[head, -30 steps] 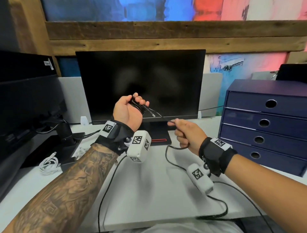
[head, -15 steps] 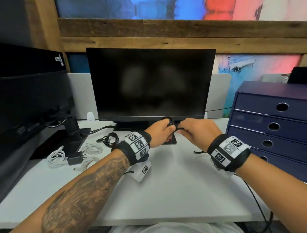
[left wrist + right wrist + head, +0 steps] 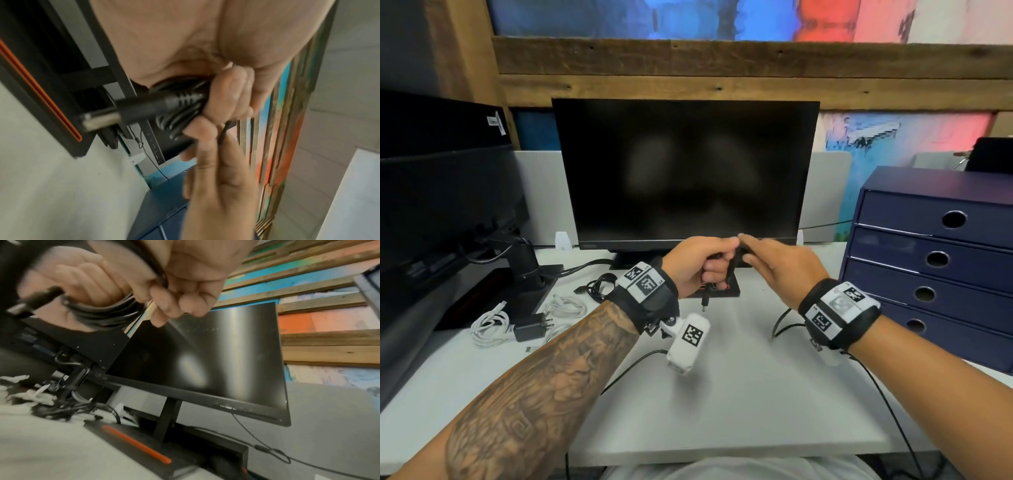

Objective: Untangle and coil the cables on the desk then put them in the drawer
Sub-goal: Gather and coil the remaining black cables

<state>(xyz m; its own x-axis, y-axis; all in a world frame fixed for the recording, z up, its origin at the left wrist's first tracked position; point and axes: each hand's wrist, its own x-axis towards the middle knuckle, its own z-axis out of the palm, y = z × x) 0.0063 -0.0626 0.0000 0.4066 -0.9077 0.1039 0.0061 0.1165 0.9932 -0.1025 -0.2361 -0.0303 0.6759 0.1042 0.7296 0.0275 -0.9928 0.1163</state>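
Observation:
My left hand grips a small coil of black cable in front of the monitor's foot. The coil's barrel plug hangs out below the fist and shows close up in the left wrist view. My right hand is right beside it, fingertips at the top of the coil, with a strand of the same cable running across its palm under the thumb. The loose tail drops to the desk under my right wrist. The navy drawer unit at the right has all its drawers shut.
White coiled cables, a black charger and a small black coil lie at the left of the white desk. A black monitor stands behind my hands, and a second monitor's arm is at the left.
Both hands dropped from in front of the screen to just above the monitor's foot and closed together. The loose length between them has shortened, and the plug now dangles below my left fist.

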